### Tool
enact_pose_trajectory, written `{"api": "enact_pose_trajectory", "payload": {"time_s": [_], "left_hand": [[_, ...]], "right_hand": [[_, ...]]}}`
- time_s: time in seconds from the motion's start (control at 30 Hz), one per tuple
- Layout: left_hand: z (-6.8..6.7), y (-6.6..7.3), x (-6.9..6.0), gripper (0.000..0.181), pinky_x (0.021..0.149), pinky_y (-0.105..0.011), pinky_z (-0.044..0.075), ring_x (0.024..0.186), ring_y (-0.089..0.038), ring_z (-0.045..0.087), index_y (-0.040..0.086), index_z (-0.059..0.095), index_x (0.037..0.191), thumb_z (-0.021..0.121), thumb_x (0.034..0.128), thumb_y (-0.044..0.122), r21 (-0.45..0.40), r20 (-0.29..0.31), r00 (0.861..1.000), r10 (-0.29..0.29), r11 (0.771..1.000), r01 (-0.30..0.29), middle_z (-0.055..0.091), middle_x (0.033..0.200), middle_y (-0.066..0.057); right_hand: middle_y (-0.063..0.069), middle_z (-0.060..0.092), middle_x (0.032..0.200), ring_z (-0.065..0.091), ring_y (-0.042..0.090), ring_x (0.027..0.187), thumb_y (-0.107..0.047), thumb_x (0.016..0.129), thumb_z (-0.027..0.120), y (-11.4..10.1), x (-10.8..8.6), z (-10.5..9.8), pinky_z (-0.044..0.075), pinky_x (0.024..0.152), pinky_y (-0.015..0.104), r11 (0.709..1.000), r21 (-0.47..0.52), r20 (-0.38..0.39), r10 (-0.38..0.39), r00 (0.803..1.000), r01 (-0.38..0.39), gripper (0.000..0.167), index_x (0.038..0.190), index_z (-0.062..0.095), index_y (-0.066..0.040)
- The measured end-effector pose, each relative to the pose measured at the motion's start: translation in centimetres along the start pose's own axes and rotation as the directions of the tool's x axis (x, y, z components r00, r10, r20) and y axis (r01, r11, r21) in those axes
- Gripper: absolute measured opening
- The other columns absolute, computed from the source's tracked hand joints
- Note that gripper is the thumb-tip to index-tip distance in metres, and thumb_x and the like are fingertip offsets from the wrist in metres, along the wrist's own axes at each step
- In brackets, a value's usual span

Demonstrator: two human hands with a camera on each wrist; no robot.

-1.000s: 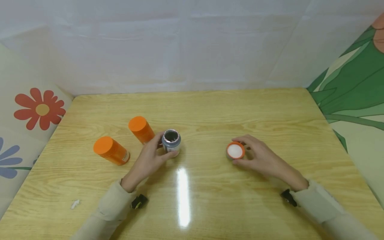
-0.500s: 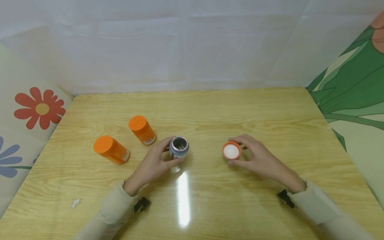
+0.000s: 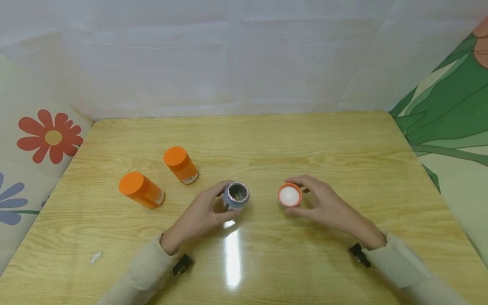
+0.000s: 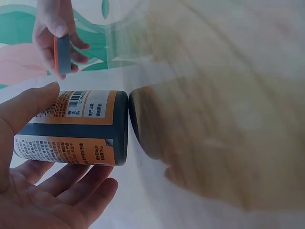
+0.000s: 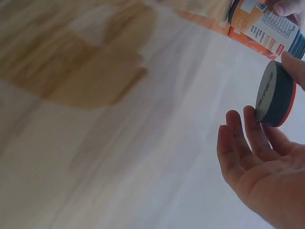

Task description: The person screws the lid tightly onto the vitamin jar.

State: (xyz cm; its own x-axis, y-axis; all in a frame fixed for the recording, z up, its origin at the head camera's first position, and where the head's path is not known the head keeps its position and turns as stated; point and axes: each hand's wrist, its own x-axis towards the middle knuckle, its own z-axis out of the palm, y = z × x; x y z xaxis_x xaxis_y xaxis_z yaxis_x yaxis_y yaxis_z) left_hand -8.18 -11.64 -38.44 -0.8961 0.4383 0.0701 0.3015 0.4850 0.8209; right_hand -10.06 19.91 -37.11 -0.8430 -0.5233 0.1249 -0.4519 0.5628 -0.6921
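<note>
My left hand (image 3: 207,211) grips an uncapped bottle (image 3: 236,197), dark grey with a white and orange printed label. The bottle's mouth faces up, with a torn silvery rim. In the left wrist view the bottle (image 4: 71,126) lies between the thumb and the fingers, its base at or just above the tabletop. My right hand (image 3: 324,201) pinches a round lid (image 3: 289,195) by its edge, white inside with an orange rim facing up. In the right wrist view the lid (image 5: 276,94) shows grey on its side and underside, held off the table. A short gap separates bottle and lid.
Two orange bottles with orange lids stand left of my left hand: a nearer bottle (image 3: 142,190) and a farther bottle (image 3: 181,165). The glossy wooden table (image 3: 305,144) ends at a white sheet (image 3: 244,59) behind. Flower-patterned panels stand on both sides.
My left hand has moved right and toward me with the open bottle. My right hand has moved slightly left with the lid, so the two are closer together. The orange bottles stay put.
</note>
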Motion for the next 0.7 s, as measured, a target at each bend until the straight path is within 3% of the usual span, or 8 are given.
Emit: {"api": "enact_pose_trajectory", "payload": {"time_s": [0.2,0.5,0.7], "left_hand": [[0.46,0.26,-0.09,0.065,0.113,-0.046,0.043,0.127,-0.015,0.058,0.016,0.055,0.136,0.084,0.0777,0.013,-0.007,0.036,0.999,0.033,0.999,-0.033,0.064,0.133,0.003],[0.83,0.72,-0.1,0.068,0.114,-0.042,0.043,0.127,-0.014,0.057,0.015,0.054,0.137,0.085,0.0759,0.014,-0.016,0.081,0.996,0.042,0.999,-0.04,0.063,0.134,0.003],[0.95,1.02,-0.23,0.069,0.113,-0.044,0.044,0.127,-0.015,0.057,0.015,0.053,0.138,0.084,0.0768,0.014,-0.028,0.106,0.994,0.04,0.999,-0.037,0.062,0.135,0.003]], "right_hand": [[0.009,0.067,0.123,0.064,0.026,0.104,-0.017,0.075,0.087,-0.35,-0.09,0.13,0.053,0.09,0.05,0.999,0.043,-0.002,0.025,1.0,-0.025,0.065,0.13,0.056,-0.001],[0.007,0.067,0.124,0.064,0.021,0.103,-0.014,0.073,0.087,-0.46,-0.14,0.42,0.056,0.088,0.041,0.999,0.031,-0.031,-0.041,0.999,0.042,0.065,0.13,0.057,-0.004],[0.009,0.066,0.125,0.064,0.023,0.105,-0.015,0.074,0.087,-0.77,-0.22,0.34,0.056,0.089,0.043,0.999,0.039,-0.029,-0.026,0.999,0.027,0.068,0.132,0.055,-0.003]]}}
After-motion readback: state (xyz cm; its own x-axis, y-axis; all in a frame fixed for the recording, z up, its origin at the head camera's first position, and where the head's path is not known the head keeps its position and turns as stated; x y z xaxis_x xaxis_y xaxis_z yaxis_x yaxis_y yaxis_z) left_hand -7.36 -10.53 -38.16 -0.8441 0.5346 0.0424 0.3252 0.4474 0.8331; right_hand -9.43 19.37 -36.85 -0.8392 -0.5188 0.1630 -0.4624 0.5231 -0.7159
